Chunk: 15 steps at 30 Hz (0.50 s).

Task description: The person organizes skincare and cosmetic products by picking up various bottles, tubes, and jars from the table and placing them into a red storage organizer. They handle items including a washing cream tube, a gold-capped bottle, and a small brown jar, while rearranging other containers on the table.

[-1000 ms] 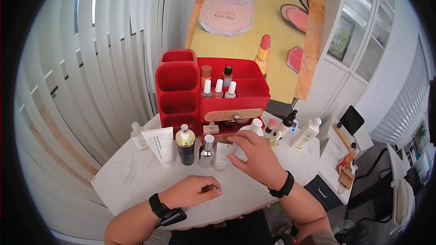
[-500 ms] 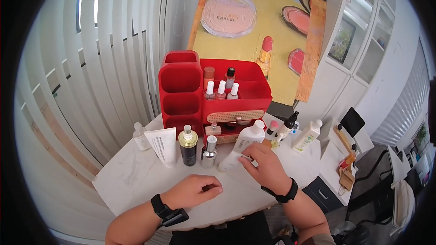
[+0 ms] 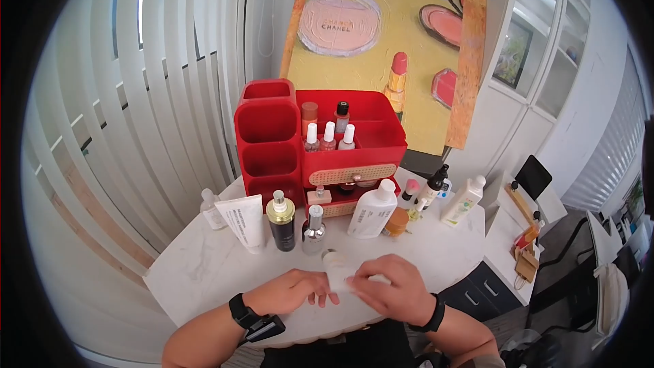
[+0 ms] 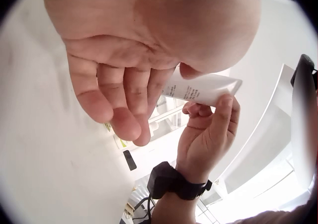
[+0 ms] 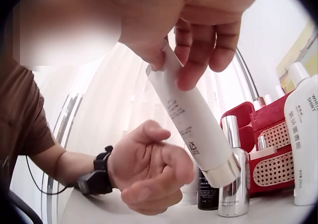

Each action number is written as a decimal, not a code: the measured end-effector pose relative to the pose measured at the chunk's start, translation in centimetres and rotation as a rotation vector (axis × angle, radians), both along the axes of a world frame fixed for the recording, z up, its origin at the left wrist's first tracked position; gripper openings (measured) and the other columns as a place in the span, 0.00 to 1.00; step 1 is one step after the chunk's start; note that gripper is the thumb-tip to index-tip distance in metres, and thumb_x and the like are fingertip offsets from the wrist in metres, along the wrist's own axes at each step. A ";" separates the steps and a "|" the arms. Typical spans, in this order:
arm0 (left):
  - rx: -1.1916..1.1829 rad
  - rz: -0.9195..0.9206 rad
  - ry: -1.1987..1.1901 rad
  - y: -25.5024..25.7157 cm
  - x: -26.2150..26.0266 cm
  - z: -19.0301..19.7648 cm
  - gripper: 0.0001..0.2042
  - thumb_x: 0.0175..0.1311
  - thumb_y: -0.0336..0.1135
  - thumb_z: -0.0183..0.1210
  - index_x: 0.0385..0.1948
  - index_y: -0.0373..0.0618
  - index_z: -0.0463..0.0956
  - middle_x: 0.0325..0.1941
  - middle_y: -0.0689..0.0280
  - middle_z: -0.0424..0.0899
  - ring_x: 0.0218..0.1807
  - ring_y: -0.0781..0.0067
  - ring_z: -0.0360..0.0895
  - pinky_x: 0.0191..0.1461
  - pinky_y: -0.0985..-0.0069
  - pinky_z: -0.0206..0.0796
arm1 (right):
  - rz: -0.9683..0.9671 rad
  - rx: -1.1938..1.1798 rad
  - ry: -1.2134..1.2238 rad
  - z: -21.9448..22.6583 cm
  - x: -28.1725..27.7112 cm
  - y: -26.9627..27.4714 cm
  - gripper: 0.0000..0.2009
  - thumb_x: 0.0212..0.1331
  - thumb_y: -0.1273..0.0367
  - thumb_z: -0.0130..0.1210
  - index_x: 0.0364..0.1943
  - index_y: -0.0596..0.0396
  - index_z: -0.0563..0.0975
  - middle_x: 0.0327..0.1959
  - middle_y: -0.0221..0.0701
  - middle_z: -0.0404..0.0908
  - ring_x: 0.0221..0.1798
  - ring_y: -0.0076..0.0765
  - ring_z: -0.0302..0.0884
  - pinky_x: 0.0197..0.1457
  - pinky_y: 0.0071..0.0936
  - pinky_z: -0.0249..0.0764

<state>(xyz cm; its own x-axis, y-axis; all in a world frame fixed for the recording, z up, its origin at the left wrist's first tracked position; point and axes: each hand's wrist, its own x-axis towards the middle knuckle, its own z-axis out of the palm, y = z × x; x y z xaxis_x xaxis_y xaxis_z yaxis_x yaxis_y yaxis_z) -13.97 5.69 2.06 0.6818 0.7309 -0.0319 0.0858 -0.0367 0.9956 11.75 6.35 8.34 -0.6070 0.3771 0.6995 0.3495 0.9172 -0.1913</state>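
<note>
A white tube with a silvery cap (image 5: 191,119) is pinched at its flat end between the thumb and fingers of my right hand (image 3: 396,292); in the right wrist view it tilts cap down. My left hand (image 3: 289,291) is beside the tube above the tabletop, its fingers loosely bent and holding nothing. In the left wrist view the tube (image 4: 198,87) shows behind my left hand (image 4: 124,60). Whether the left hand touches the tube, I cannot tell.
Behind the hands stand a white tube (image 3: 244,223), a black bottle with gold collar (image 3: 281,221), a silver bottle (image 3: 313,230), a large white bottle (image 3: 372,211) and an amber jar (image 3: 396,222). A red organizer (image 3: 268,126) with nail polishes rises at the back.
My right hand has taken hold of the small white tube and brought it from the row of bottles toward my left hand. The left hand's fingers have spread and turned downward.
</note>
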 end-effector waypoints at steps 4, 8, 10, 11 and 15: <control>-0.086 0.074 -0.016 -0.3 0.1 -1.1 0.26 0.82 0.45 0.34 0.60 0.32 0.75 0.55 0.57 0.85 0.54 0.69 0.80 0.64 0.72 0.69 | 0.135 0.081 -0.039 -1.2 -0.6 -1.1 0.17 0.47 0.72 0.69 0.44 0.51 0.84 0.41 0.27 0.77 0.33 0.31 0.78 0.37 0.29 0.77; -0.101 0.122 -0.020 -0.8 0.8 0.9 0.22 0.80 0.41 0.43 0.68 0.36 0.67 0.61 0.59 0.81 0.60 0.69 0.78 0.69 0.70 0.66 | 0.209 0.106 -0.141 -2.2 -0.5 -1.3 0.18 0.47 0.70 0.69 0.46 0.50 0.83 0.43 0.28 0.78 0.36 0.34 0.80 0.37 0.30 0.78; -0.145 0.142 -0.054 -0.7 1.0 0.6 0.22 0.79 0.37 0.47 0.69 0.36 0.65 0.62 0.60 0.80 0.61 0.70 0.77 0.68 0.69 0.67 | 0.199 0.105 -0.175 -2.7 -0.6 -1.1 0.18 0.47 0.70 0.66 0.46 0.50 0.82 0.43 0.27 0.78 0.37 0.33 0.80 0.40 0.29 0.78; -0.158 0.169 -0.101 -0.4 1.0 0.1 0.22 0.77 0.34 0.49 0.69 0.37 0.65 0.62 0.60 0.79 0.61 0.70 0.77 0.68 0.68 0.67 | 0.204 0.101 -0.224 -2.8 -0.8 -0.8 0.16 0.49 0.69 0.67 0.45 0.49 0.81 0.45 0.27 0.78 0.38 0.33 0.80 0.41 0.30 0.78; -0.072 0.210 -0.176 -0.6 0.7 0.2 0.21 0.74 0.28 0.52 0.67 0.37 0.65 0.62 0.60 0.79 0.62 0.70 0.78 0.67 0.67 0.69 | 0.159 -0.024 -0.185 -1.5 -0.2 0.0 0.12 0.54 0.63 0.69 0.38 0.49 0.79 0.44 0.27 0.80 0.38 0.34 0.80 0.40 0.30 0.76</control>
<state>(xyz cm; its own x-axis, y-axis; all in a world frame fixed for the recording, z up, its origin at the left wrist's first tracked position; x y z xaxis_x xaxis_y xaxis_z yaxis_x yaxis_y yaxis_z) -13.26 5.14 2.28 0.5152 0.8569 0.0169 -0.0901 0.0345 0.9953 11.58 6.33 6.87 -0.7767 0.2824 0.5630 0.2326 0.9593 -0.1603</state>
